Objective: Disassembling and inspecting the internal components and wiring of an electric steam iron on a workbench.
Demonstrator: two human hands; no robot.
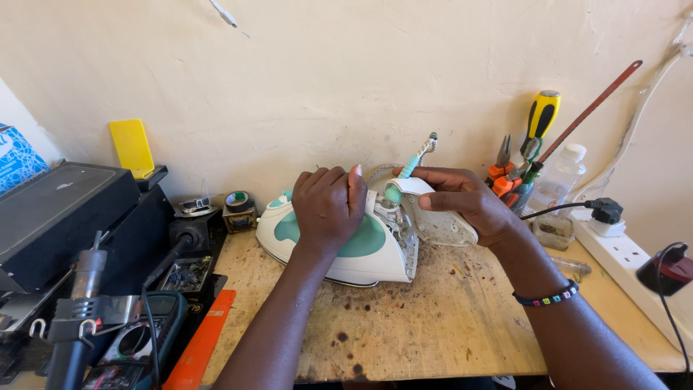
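left hand (328,206) fingers curled on iron (361,245), right hand (462,202) gripping casing (444,225)

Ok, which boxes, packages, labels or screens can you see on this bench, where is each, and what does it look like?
Cardboard box: far left edge, blue with white scribble pattern.
Multimeter: lower left bench, dark case, greyish screen.
Plastic bottle: right, by the wall, clear with white cap.
Neither hand touches these.

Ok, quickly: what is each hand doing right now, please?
Left hand: closed, gripping the clothes iron body.
Right hand: closed, holding the iron's white rear cover.
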